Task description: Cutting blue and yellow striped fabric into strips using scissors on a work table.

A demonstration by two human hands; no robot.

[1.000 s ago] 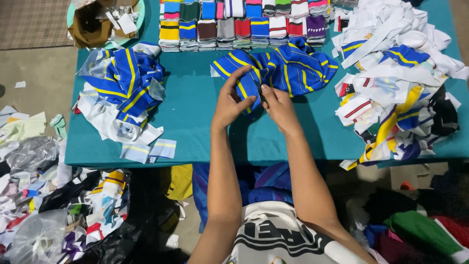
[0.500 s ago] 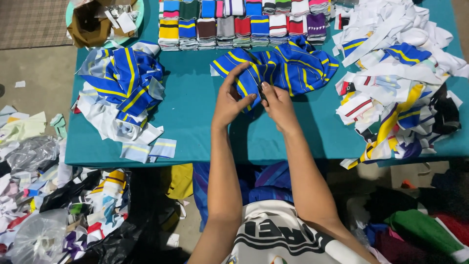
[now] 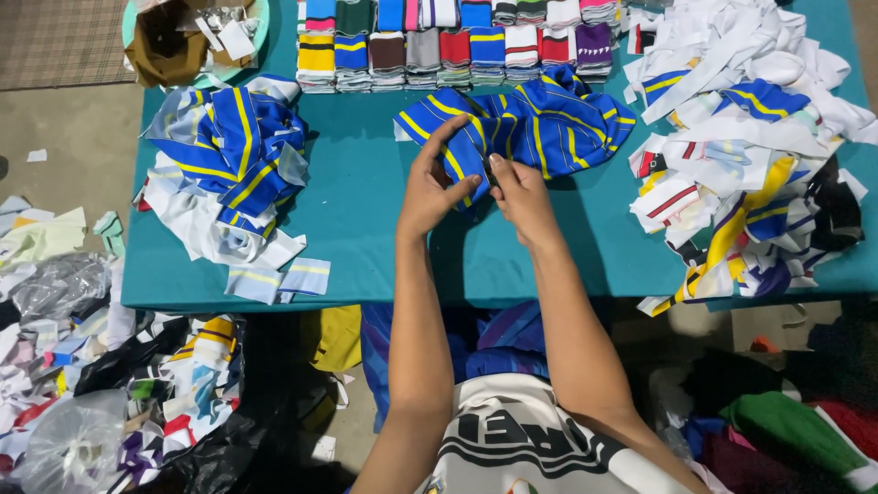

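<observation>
Apparently both hands' (image 3: 430, 187) (image 3: 523, 194) grips pinching blue-and-yellow striped cloth (image 3: 540, 123), folded stacks (image 3: 439, 46) just behind.

Open brown cardboard box (image 3: 169, 41) with white tags, table's far-left corner.

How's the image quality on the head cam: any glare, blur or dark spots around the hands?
Head view: even light, no glare; both hands, left and right, look sharp on the blue striped cloth; soft shadow beneath them on the table; floor below is dim.
</observation>
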